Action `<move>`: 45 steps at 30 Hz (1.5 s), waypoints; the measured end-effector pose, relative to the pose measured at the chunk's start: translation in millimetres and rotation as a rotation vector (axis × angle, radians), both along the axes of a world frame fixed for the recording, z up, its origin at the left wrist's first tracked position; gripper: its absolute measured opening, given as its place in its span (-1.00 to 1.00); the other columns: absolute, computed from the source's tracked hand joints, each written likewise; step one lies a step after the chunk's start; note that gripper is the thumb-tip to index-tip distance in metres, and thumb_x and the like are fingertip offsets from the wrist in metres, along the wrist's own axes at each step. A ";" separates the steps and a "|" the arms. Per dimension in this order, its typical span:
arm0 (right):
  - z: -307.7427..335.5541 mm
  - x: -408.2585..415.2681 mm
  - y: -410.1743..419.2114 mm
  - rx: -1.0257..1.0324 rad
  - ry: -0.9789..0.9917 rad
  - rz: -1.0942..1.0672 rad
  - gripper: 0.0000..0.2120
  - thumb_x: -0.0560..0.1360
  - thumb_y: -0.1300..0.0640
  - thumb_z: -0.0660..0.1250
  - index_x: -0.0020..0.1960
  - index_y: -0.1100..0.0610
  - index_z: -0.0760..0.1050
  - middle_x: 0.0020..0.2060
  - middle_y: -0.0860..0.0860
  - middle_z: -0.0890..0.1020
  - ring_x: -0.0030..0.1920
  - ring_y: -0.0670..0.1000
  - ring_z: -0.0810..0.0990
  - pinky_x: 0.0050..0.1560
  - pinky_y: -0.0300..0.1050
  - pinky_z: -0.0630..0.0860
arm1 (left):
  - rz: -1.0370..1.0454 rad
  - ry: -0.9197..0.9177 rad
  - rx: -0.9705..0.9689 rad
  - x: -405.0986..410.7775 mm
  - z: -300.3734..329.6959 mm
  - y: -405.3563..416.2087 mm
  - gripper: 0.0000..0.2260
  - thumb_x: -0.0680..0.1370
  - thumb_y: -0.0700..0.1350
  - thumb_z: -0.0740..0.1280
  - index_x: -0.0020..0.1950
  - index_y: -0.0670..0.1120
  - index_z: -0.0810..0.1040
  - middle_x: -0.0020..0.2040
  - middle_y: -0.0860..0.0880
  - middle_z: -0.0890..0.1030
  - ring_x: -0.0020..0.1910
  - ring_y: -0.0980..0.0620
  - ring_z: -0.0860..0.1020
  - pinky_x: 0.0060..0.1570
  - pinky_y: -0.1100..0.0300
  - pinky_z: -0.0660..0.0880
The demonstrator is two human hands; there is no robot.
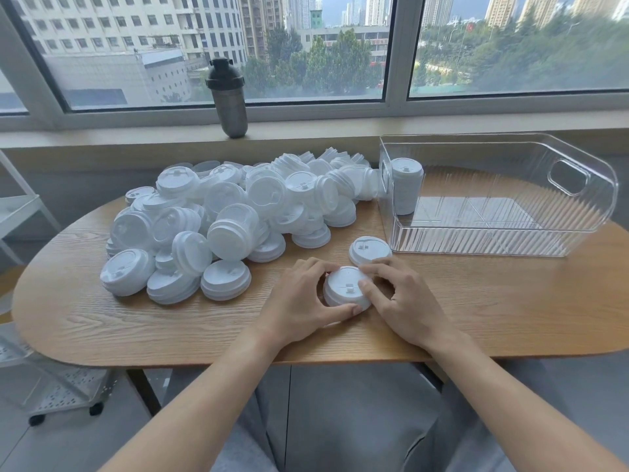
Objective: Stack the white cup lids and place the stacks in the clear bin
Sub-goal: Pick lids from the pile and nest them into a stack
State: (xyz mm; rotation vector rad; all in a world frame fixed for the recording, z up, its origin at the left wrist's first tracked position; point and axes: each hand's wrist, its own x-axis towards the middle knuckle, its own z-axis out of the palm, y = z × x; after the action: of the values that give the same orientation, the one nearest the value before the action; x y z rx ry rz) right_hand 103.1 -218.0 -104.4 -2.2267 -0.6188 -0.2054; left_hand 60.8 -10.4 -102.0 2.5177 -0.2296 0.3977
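Note:
A short stack of white cup lids [343,287] sits on the wooden table [102,321] near its front edge. My left hand [299,298] grips the stack from the left, thumb curled under its near rim. My right hand [398,298] holds it from the right, with fingers over its top. A single lid [369,250] lies just behind them. A large loose pile of lids [221,216] covers the table's left and middle. The clear bin [503,240] stands at the right, with one tall stack of lids [405,185] upright in its far left corner.
A dark shaker bottle [228,97] stands on the window sill behind the pile. A white metal cart [51,386] on wheels is on the floor at the left. Bare table shows in front of the bin.

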 end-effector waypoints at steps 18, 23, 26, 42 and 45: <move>-0.4 23.1 22.1 -0.304 -0.078 -0.493 -0.24 0.46 -0.37 0.32 0.45 0.10 0.28 0.31 0.11 0.48 0.35 0.15 0.38 0.37 0.02 0.29 | 0.077 -0.003 -0.050 15.6 -2.0 21.0 -0.26 0.33 0.23 0.59 0.43 0.00 0.49 0.24 0.11 0.57 0.22 0.09 0.51 0.28 0.08 0.44; 0.3 30.9 36.4 -0.360 -0.097 -0.551 -0.22 0.49 -0.43 0.24 0.42 0.16 0.32 0.26 0.17 0.49 0.29 0.20 0.42 0.31 0.08 0.32 | 0.071 -0.004 -0.063 13.8 -2.5 22.4 -0.28 0.32 0.23 0.58 0.41 0.00 0.50 0.24 0.11 0.57 0.23 0.09 0.51 0.29 0.04 0.45; 0.8 34.5 38.7 -0.359 -0.080 -0.550 -0.25 0.53 -0.40 0.21 0.44 0.16 0.31 0.28 0.16 0.48 0.31 0.19 0.40 0.32 0.08 0.31 | 0.074 -0.003 -0.068 12.2 -2.4 22.4 -0.29 0.33 0.21 0.59 0.41 0.00 0.51 0.24 0.12 0.57 0.23 0.09 0.50 0.29 0.04 0.44; -1.6 32.8 14.9 -0.183 -0.022 -0.265 -0.22 0.47 -0.35 0.34 0.51 0.09 0.30 0.35 0.01 0.48 0.39 0.05 0.36 0.45 0.05 0.29 | 0.002 0.063 -0.115 4.9 2.1 26.0 -0.24 0.29 0.28 0.47 0.45 0.04 0.47 0.24 0.16 0.54 0.23 0.12 0.48 0.32 0.06 0.43; -0.5 35.7 17.4 -0.192 -0.034 -0.285 -0.22 0.46 -0.37 0.34 0.49 0.08 0.32 0.31 0.01 0.53 0.35 0.07 0.39 0.41 0.05 0.33 | -0.001 0.055 -0.058 5.6 0.5 26.6 -0.26 0.30 0.28 0.45 0.44 0.06 0.46 0.25 0.16 0.55 0.22 0.14 0.46 0.31 0.07 0.42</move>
State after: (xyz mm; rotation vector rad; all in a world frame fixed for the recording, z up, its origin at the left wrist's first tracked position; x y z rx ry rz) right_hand 138.8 -200.6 -104.9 -2.4983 -0.3480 -0.3405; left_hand 66.5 16.2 -101.5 2.4682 -0.1954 0.3292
